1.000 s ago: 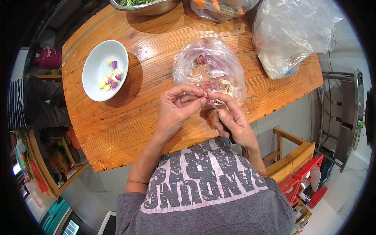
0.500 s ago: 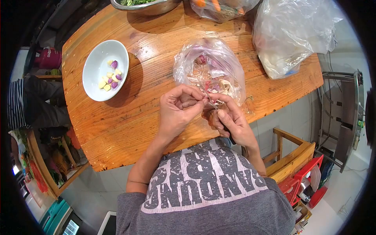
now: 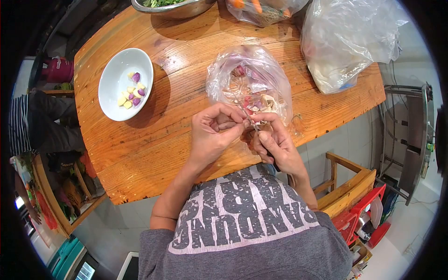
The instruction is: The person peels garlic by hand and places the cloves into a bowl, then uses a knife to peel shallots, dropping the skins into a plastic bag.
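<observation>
My left hand (image 3: 212, 135) is closed in a pinch at the near side of an open clear plastic bag (image 3: 281, 81). What sits between its fingertips is small and mostly hidden. A small knife (image 3: 246, 113) is in my right hand (image 3: 279, 145), its blade pointing up and left past the left fingertips, its dark handle in the palm. Inside the bag lie papery peelings (image 3: 268, 101) and a reddish-purple bulb (image 3: 239, 71). Left of the hands, a white bowl (image 3: 109, 81) contains peeled garlic cloves (image 3: 122, 100) and purple shallots (image 3: 136, 77).
A metal bowl of chopped greens (image 3: 161, 3) and a bag with carrots (image 3: 256, 7) stand at the far edge of the wooden table (image 3: 154, 158). A large plastic bag (image 3: 345, 42) is at the right. Beyond the right edge is a wooden stool (image 3: 350, 191).
The knife blade has shifted and turned slightly against the left fingertips. Both hands stay in nearly the same place, and the bowl's contents look unchanged.
</observation>
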Demonstrator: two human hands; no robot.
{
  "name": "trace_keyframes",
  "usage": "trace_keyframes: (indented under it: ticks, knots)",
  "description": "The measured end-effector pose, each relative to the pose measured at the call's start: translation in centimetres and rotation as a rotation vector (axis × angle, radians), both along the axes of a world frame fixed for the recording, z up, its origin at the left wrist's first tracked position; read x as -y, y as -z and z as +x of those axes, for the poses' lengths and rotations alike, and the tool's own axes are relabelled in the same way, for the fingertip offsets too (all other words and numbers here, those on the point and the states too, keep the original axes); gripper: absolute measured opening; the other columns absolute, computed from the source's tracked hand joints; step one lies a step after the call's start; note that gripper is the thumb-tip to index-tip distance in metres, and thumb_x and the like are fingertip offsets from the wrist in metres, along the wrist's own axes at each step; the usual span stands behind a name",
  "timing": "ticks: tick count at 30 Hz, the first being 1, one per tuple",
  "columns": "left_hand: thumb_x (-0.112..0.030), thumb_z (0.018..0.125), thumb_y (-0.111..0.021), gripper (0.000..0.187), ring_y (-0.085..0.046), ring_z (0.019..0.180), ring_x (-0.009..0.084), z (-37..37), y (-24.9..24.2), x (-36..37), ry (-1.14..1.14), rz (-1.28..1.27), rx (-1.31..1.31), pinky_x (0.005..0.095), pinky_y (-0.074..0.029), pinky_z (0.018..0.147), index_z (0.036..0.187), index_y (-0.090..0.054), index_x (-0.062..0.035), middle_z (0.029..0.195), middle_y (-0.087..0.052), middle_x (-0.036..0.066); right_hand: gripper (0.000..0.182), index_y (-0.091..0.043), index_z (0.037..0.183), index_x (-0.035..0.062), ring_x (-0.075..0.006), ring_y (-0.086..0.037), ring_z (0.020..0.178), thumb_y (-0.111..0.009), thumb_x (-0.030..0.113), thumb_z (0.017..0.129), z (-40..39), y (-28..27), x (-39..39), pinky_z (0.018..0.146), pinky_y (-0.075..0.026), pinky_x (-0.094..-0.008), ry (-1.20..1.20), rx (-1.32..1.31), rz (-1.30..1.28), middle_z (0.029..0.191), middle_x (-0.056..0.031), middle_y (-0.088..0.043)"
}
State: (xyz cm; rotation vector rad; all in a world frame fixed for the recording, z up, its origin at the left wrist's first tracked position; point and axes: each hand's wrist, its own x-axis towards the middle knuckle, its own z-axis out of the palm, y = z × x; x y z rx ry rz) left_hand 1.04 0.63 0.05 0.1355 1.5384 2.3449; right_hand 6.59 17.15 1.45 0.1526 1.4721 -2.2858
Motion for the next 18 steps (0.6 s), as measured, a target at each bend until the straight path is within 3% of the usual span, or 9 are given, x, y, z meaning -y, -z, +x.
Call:
trace_keyframes:
  ticks: [6,11,18]
  knots:
    - [0.011,0.076,-0.064,0.012,-0.064,0.084,0.0142,-0.12,-0.08,0.08,0.036,-0.003,0.068,0.025,-0.053,0.076,0.083,-0.058,0.0028,0.089,-0.065,0.011,0.028,-0.039,0.122,0.0106,-0.0024,-0.03,0.045,-0.044,0.024,0.097,-0.01,0.01,-0.27,0.039,-0.024,-0.0162,0.014,0.091,-0.072,0.06,0.0028,-0.037]
    - [0.009,0.076,-0.066,0.018,-0.065,0.085,0.0162,-0.55,0.04,0.55,0.076,-0.057,0.053,0.0265,-0.053,0.079,0.092,-0.063,0.005,0.092,-0.066,0.014,0.029,-0.038,0.123,0.0134,-0.0026,-0.031,0.043,-0.041,0.029,0.098,-0.16,-0.11,-0.52,0.039,-0.026,-0.0145,-0.014,0.18,-0.28,0.063,0.0009,-0.039]
    - [0.007,0.077,-0.066,0.021,-0.066,0.086,0.0172,-0.55,0.68,0.52,0.126,0.034,0.118,0.0272,-0.054,0.078,0.098,-0.063,0.0052,0.095,-0.067,0.015,0.029,-0.036,0.124,0.0154,-0.0029,-0.031,0.04,-0.037,0.031,0.099,-0.17,-0.26,-0.15,0.037,-0.026,-0.0147,0.03,0.265,-0.365,0.065,-0.0008,-0.042]
